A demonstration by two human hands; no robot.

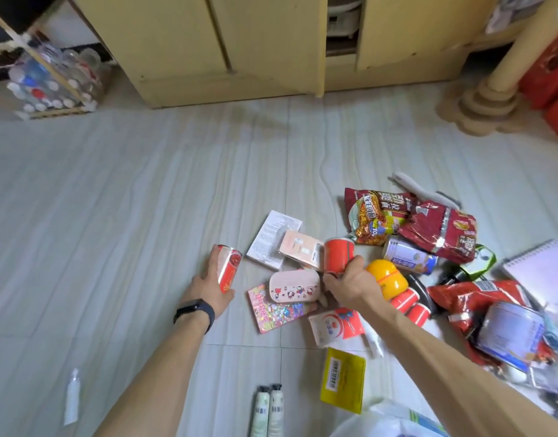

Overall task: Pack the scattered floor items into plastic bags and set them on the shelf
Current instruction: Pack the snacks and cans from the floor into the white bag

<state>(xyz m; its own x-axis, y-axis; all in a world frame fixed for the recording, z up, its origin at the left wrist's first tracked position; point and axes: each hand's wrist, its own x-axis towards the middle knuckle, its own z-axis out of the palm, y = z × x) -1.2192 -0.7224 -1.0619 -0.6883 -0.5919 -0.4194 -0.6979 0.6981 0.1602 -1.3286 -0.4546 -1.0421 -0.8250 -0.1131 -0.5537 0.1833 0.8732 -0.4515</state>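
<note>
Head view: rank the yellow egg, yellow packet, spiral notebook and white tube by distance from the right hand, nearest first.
1. Yellow egg: just right of the right hand.
2. Yellow packet: on the floor, nearer the person.
3. Spiral notebook: far right.
4. White tube: far left.
</note>
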